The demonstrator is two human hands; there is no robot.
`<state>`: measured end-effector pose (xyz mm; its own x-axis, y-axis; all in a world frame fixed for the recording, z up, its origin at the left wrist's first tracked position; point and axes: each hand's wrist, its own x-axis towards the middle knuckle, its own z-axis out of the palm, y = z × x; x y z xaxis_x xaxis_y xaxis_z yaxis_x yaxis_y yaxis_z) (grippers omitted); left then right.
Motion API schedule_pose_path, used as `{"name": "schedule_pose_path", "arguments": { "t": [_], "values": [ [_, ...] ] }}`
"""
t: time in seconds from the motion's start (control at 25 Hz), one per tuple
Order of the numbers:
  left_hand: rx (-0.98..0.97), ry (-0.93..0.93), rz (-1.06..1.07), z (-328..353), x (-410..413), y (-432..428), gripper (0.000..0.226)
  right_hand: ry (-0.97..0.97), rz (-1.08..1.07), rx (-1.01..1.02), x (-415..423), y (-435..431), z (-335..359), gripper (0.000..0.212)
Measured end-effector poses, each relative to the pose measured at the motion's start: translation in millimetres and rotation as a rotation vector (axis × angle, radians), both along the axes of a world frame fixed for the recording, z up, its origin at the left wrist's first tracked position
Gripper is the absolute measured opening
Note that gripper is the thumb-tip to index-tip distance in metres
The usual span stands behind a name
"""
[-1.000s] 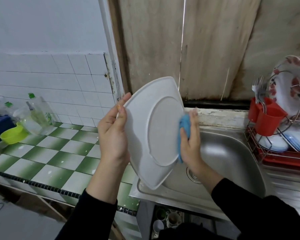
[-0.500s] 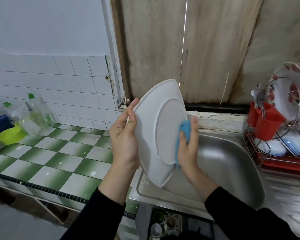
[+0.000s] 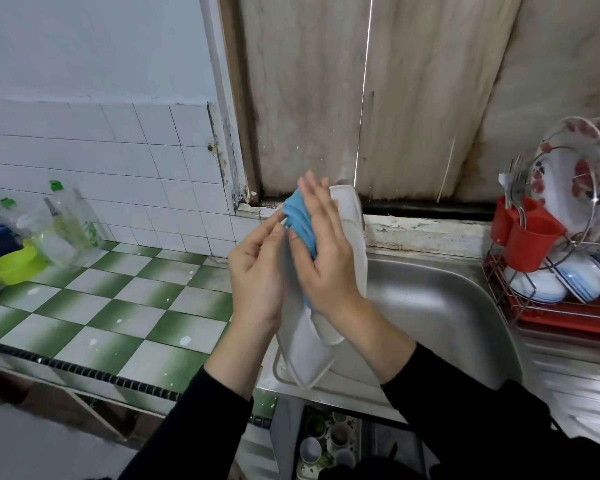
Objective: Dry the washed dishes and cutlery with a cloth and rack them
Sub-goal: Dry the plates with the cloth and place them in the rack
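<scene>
I hold a white plate point(image 3: 355, 244) almost edge-on above the left end of the steel sink point(image 3: 437, 306). My left hand point(image 3: 257, 275) grips it from the left, thumb on the near face. My right hand point(image 3: 326, 268) lies flat with straight fingers and presses a blue cloth point(image 3: 298, 218) against the plate's face. The lower tip of the plate point(image 3: 309, 358) shows below both hands. The wire dish rack point(image 3: 555, 317) stands to the right of the sink, away from both hands.
The rack holds a red cutlery cup point(image 3: 530, 242) with forks, a floral plate point(image 3: 575, 174) upright and blue-striped bowls point(image 3: 555, 280). On the green-and-white tiled counter point(image 3: 118, 306) at the left stand a lime bowl point(image 3: 14, 266) and plastic bottles point(image 3: 73, 226).
The plate has turned from facing me to nearly edge-on. My right hand with the cloth moved up and over to the face towards me, fingers now straightened.
</scene>
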<state>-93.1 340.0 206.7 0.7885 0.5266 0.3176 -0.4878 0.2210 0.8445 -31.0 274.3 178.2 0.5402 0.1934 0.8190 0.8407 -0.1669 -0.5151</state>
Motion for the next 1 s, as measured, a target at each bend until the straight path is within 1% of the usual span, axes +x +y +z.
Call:
{"name": "schedule_pose_path", "arguments": {
  "t": [0.2,0.36,0.44,0.52,0.68,0.84,0.92,1.0],
  "values": [
    [-0.19,0.03,-0.019,-4,0,3,0.028,-0.062,0.014,-0.119,-21,-4,-17,0.055],
    [-0.211,0.055,0.056,4,3,7,0.024,-0.215,0.01,-0.201,-37,-16,-54,0.06],
    [-0.225,0.039,0.085,9,4,8,0.023,-0.231,-0.019,-0.171,-39,-24,-76,0.061],
    [-0.244,0.023,0.092,13,4,7,0.022,-0.2,-0.055,-0.063,-37,-31,-96,0.058],
    [-0.229,-0.02,0.063,23,0,10,0.02,0.009,-0.096,0.184,-28,-47,-119,0.055],
    [-0.157,-0.04,-0.048,32,-5,27,0.023,0.211,-0.245,0.368,-2,-68,-122,0.05],
    [-0.086,-0.039,-0.112,30,-10,32,0.025,0.403,-0.319,0.559,14,-75,-106,0.048],
    [-0.004,-0.045,-0.139,25,-14,34,0.023,0.614,-0.344,0.821,29,-81,-76,0.038]
  ]
}}
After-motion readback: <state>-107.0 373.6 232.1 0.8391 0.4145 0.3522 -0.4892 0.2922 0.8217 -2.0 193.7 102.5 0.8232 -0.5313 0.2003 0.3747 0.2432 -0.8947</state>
